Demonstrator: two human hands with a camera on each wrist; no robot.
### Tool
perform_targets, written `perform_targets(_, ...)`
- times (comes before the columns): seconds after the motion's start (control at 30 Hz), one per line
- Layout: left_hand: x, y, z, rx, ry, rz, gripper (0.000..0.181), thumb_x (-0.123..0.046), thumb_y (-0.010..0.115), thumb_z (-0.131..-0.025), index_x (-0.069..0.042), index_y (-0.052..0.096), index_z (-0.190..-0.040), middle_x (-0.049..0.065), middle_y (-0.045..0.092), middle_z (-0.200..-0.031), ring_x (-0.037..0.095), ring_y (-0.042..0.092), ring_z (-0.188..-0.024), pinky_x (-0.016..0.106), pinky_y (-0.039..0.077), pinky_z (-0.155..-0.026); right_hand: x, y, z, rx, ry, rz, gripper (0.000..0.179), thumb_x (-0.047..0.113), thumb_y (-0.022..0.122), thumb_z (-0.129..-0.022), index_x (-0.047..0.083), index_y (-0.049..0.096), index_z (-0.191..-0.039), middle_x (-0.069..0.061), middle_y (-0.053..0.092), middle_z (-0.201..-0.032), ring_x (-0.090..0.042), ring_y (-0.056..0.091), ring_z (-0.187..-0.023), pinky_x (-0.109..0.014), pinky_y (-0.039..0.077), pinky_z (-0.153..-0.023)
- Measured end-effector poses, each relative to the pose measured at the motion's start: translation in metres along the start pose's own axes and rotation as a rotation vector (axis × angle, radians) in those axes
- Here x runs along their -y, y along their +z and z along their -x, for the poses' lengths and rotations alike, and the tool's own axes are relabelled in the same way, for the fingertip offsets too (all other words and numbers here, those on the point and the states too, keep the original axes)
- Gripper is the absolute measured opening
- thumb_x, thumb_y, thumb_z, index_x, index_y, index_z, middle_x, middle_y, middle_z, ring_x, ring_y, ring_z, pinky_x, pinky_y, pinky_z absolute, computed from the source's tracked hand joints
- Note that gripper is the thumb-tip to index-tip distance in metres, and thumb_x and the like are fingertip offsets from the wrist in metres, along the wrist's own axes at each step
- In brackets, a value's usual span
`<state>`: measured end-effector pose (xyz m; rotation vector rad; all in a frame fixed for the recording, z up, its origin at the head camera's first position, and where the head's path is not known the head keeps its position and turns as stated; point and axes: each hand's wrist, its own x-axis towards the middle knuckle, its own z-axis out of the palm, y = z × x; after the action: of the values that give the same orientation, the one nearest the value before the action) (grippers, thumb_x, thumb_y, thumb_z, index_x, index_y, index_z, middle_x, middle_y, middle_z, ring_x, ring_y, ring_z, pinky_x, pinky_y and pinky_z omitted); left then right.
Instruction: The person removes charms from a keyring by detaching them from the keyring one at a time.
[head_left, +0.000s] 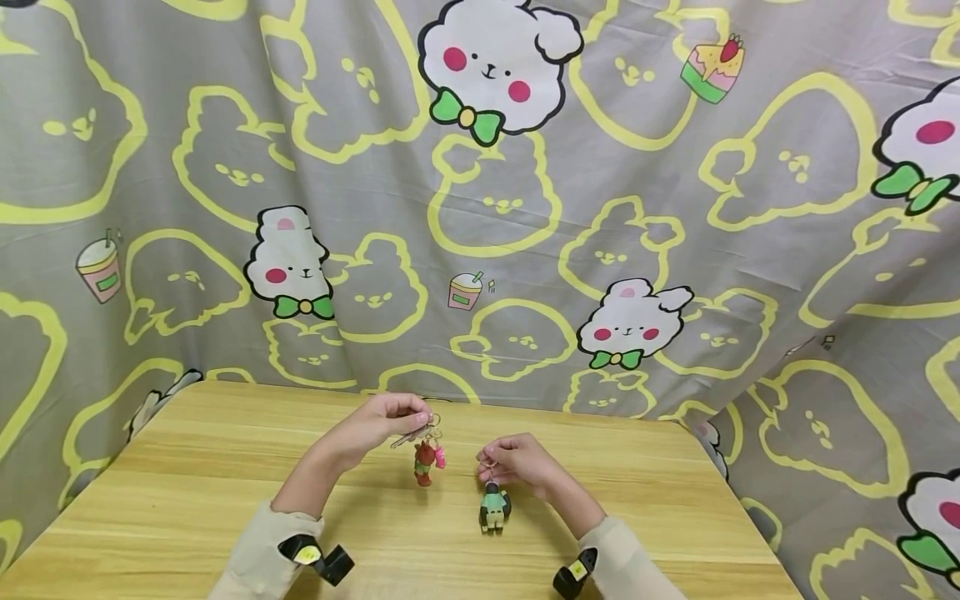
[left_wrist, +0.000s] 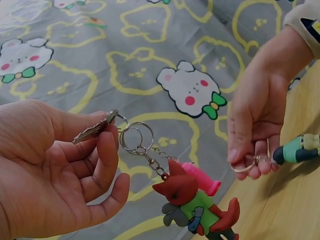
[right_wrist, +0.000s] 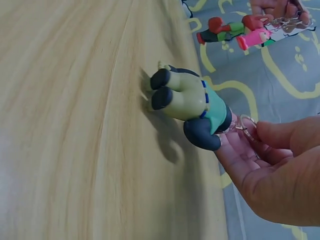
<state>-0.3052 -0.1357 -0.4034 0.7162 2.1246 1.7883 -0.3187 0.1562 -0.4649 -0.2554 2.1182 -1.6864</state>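
My left hand (head_left: pixel 393 417) pinches a silver key (left_wrist: pixel 95 129) between thumb and forefinger. From the key's rings (left_wrist: pixel 134 137) hang a red fox figurine (left_wrist: pixel 187 192) in a green top, with a small grey figure against it, and a bright pink charm (left_wrist: pixel 204 179). To the right, my right hand (head_left: pixel 522 462) pinches the metal ring (right_wrist: pixel 246 125) of another keychain. Its figurine (right_wrist: pixel 192 100) has a teal top, khaki trousers and dark arms and feet, and hangs upright in the head view. Both hands are above the table, a short way apart.
The light wood table (head_left: pixel 187 483) lies beneath both hands. A grey curtain (head_left: pixel 510 208) with cartoon animals hangs behind it and along both sides. Black camera mounts (head_left: pixel 322 560) are strapped over the beige sleeves.
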Motion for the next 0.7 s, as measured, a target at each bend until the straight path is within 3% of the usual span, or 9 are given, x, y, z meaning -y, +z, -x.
perform_targets(0.7,0.003,0.0,-0.001,-0.005,-0.015,-0.018,0.031,-0.026,0.057,-0.105,0.002,0.065,-0.114,0.0,0.059,-0.093,0.015,0.054,-0.086,0.031,0.045,-0.078,-0.007,-0.005,-0.028,-0.096,0.023,0.087,0.02,0.008,0.066,-0.098,-0.01,0.073,-0.103,-0.008,0.076,-0.085,-0.012,0.071,-0.071,-0.03,0.061,-0.068)
